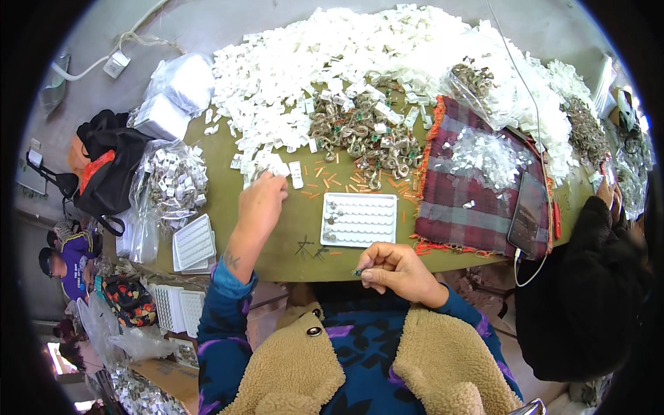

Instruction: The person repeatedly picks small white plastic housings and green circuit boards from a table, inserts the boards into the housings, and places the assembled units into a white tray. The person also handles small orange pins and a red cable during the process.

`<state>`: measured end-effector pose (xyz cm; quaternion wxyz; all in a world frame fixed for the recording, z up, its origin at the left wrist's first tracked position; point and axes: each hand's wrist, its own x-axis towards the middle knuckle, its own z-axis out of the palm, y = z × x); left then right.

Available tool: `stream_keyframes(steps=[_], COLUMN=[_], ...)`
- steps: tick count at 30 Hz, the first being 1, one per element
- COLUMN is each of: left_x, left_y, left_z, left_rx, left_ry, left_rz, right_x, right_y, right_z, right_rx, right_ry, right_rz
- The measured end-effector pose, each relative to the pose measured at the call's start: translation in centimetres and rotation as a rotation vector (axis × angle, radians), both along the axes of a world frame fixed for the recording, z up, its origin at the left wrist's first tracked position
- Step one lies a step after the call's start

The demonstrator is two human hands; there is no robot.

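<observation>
Clamped on a small dark part [357, 272], the right grip [398, 271] has thumb and fingertip together at about five o'clock from the white tray [377, 220], near the counter's [290, 257] close edge; the part itself sits at six. Between nine and ten, the left grip [263, 197] reaches to the near fringe of the white pieces [277, 104]; whether its fingers have closed on one I cannot tell, as the hand hides the tips. Small metal bits [331, 220] lie at the tray's nine o'clock end; curled metal parts [366, 131] are heaped at twelve, copper-coloured strips [335, 178] scattered around eleven.

Should the pinch slacken, the dark part could drop past the counter's edge, since little surface seems to lie beneath it. A wrist brushing the tray might jostle its bits out of line, and tugging one white piece from such crowding could drag neighbours along.
</observation>
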<state>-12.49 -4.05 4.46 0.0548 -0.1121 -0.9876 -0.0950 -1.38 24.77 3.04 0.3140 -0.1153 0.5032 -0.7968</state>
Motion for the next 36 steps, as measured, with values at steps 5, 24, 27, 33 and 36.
stream_keyframes(steps=[5, 24, 27, 33, 36], left_x=[4.0, 1.7, 6.0, 11.8, 12.7], left_y=[-2.5, 2.4, 4.0, 7.0, 6.5], left_z=[1.4, -0.2, 0.9, 0.3, 0.2], left_rx=[0.304, 0.181, 0.289, 0.722, 1.278], left_ry=[-0.001, 0.325, 0.364, 0.132, -0.345], left_rz=[0.135, -0.026, -0.098, -0.188, -0.007], right_x=[-0.1, 0.3, -0.7, -0.3, 0.0], right_y=[-0.5, -2.1, -2.7, -4.6, -3.1], right_z=[-0.5, 0.2, 0.5, 0.9, 1.9], right_rx=[-0.043, -0.009, -0.149, -0.201, -0.093], right_ry=[-0.013, 0.075, 0.102, 0.088, 0.157], right_rz=[-0.062, -0.216, -0.360, -0.442, -0.293])
